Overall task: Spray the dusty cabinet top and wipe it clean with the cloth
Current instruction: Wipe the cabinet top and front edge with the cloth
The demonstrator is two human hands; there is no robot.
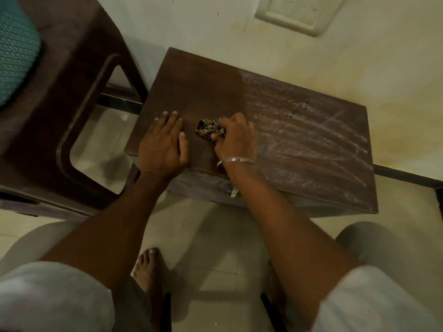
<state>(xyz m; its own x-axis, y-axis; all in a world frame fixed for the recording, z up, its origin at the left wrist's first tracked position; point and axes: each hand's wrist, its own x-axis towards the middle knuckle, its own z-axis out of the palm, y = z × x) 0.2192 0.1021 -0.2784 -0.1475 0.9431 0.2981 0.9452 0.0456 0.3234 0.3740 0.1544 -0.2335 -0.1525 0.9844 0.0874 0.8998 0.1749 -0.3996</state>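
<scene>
A low dark wooden cabinet stands against the wall; its top (199, 87) is dark and clean on the left half and streaked with white dust on the right half. My right hand (236, 137) presses a bunched, speckled cloth (208, 129) onto the top near the front middle. Just left of the cloth, my left hand (163, 142) lies flat on the clean part, fingers spread, holding nothing. No spray bottle is in view.
A dark brown plastic chair (79, 97) with a teal cushion (14, 49) stands close on the left. A wall switch plate (297, 13) is above the cabinet. My bare foot (147, 267) rests on the pale tiled floor below.
</scene>
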